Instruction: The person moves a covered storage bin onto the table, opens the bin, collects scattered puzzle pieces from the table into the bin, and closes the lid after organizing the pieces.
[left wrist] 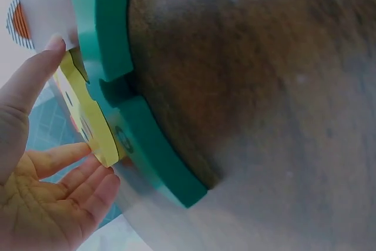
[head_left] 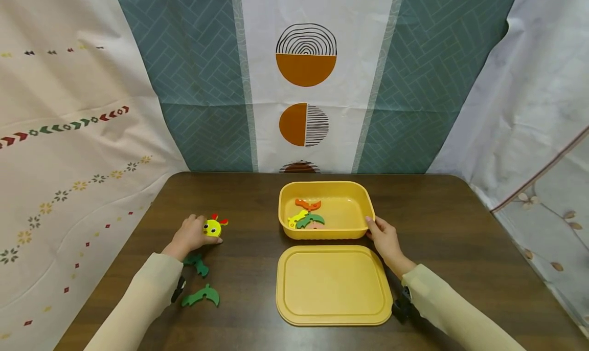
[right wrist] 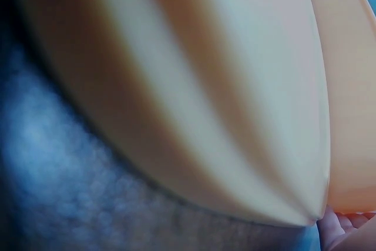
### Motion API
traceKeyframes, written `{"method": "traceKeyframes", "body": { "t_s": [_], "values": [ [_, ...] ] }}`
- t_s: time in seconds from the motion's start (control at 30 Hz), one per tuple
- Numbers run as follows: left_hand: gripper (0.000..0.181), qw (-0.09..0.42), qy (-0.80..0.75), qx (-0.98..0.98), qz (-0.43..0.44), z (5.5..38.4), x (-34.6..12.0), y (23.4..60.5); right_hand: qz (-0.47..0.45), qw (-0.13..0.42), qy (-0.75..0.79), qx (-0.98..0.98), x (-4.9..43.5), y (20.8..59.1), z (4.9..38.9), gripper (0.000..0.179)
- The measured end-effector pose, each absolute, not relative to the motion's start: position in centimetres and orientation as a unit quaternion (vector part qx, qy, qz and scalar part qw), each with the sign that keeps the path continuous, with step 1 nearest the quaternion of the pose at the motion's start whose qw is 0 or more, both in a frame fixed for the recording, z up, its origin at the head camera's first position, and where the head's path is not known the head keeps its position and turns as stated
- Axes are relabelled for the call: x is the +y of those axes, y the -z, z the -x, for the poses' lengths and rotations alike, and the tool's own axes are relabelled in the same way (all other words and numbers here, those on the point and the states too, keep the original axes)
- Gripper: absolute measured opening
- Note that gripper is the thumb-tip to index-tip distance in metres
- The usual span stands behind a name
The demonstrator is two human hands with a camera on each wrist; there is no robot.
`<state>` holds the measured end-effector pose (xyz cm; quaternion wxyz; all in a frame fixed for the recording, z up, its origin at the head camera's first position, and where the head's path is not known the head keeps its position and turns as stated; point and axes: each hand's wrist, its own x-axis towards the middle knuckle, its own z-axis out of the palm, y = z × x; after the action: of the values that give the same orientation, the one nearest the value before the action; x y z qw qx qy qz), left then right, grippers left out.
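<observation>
At the left of the table, my left hand (head_left: pixel 192 235) holds a yellow toy face piece (head_left: pixel 212 228) with red antennae, thumb on one side and fingers on the other. In the left wrist view, the thumb and fingertips meet opposite edges of this yellow piece (left wrist: pixel 88 110), with a green toy piece (left wrist: pixel 150 151) lying close beside it. My right hand (head_left: pixel 386 240) grips the right front corner of a yellow plastic box (head_left: pixel 363 207), its thumb over the rim. The box's side wall (right wrist: pixel 352 104) shows in the right wrist view, the hand mostly out of frame.
In the box lie an orange piece (head_left: pixel 308 204), a green piece (head_left: pixel 310 220) and a yellow piece (head_left: pixel 296 218). A yellow lid (head_left: pixel 334 285) lies in front of the box. Two green pieces, a nearer one (head_left: pixel 202 295) and a farther one (head_left: pixel 199 264), lie by the left forearm.
</observation>
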<state>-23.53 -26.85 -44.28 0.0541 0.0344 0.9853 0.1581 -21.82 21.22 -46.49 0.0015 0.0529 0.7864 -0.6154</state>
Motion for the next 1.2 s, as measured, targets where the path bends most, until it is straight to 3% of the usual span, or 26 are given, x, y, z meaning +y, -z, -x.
{"method": "traceKeyframes", "body": {
  "t_s": [0.77, 1.2],
  "values": [
    [0.082, 0.071, -0.161, 0.984, -0.024, 23.44, -26.77, 44.24, -0.048, -0.001, 0.621, 0.782, 21.26, 46.82, 21.94, 0.059],
    [0.081, 0.052, -0.171, 0.984, -0.022, 23.53, -26.63, 44.39, -0.05, -0.003, 0.617, 0.785, 21.21, 46.8, 21.94, 0.059]
  ]
}}
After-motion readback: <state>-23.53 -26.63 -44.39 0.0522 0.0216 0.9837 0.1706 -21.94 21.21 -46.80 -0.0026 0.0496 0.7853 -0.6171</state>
